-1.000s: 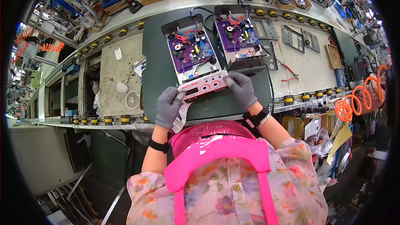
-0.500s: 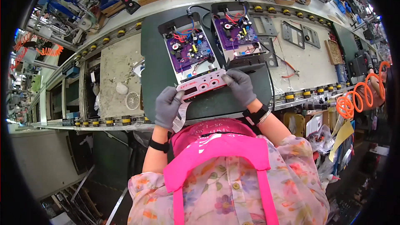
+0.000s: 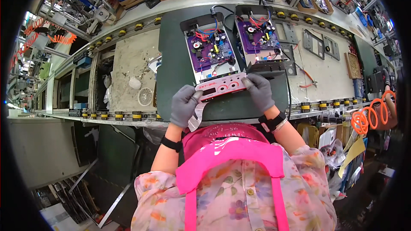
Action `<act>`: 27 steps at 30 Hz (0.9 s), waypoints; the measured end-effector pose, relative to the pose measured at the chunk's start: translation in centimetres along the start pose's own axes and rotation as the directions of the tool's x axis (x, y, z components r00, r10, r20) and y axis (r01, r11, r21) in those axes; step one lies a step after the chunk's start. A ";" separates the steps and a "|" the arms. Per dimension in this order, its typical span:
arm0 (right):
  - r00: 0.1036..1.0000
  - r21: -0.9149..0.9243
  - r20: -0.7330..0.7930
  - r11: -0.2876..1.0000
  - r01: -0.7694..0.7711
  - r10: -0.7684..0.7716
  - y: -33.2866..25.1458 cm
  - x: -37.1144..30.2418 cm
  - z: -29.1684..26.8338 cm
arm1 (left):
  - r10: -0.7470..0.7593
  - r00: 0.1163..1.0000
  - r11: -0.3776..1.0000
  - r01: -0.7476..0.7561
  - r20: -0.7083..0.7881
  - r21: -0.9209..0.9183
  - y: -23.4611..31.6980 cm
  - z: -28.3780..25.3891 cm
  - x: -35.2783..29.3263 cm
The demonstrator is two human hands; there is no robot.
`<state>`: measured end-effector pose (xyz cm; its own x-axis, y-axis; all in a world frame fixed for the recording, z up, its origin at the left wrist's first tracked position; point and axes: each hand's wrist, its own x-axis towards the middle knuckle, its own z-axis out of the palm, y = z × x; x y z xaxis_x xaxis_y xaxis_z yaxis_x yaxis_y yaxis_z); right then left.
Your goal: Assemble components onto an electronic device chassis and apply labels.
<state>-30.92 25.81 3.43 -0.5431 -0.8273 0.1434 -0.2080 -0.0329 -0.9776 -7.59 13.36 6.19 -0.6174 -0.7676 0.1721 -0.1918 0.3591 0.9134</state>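
Observation:
Both my hands wear grey gloves and pinch the two ends of a white and red front panel label [image 3: 221, 87] with a dark window and round dial marks. My left hand [image 3: 185, 105] grips its left end, with a strip of pale backing paper [image 3: 196, 117] hanging below. My right hand [image 3: 259, 90] grips the right end. The label lies along the near edge of an open electronic unit [image 3: 212, 51] with a purple circuit board; whether it is stuck down I cannot tell. A second unit [image 3: 260, 38] of the same kind stands just to its right.
The units rest on a dark green board [image 3: 171, 60] over a conveyor line with yellow rollers [image 3: 137, 116]. Grey metal brackets [image 3: 314, 42] and orange-handled pliers [image 3: 309, 81] lie to the right. An orange coiled hose [image 3: 361, 122] hangs at right; a round clear dish [image 3: 145, 96] sits left.
The whole view has shifted, so everything appears further right. Both hands keep their grip on the label's ends, and it stays at the near edge of the left unit.

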 end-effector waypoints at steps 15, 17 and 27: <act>1.000 0.029 0.014 0.999 -0.028 0.028 0.6 0.1 -0.2 | -0.047 0.999 0.999 0.047 0.009 -0.025 -0.3 -0.1 0.2; 1.000 0.045 0.015 0.999 -0.028 0.028 0.7 0.1 -0.2 | -0.064 0.998 0.997 0.064 0.012 -0.047 -0.3 -0.1 0.2; 0.999 0.033 -0.017 0.999 -0.028 0.029 -0.1 0.1 -0.1 | -0.076 0.997 0.997 0.077 0.028 -0.006 0.3 -0.3 0.4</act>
<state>-31.00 25.77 3.59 -0.5624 -0.8184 0.1175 -0.1653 -0.0280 -0.9858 -7.62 13.02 6.63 -0.6225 -0.7773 0.0913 -0.2341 0.2962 0.9260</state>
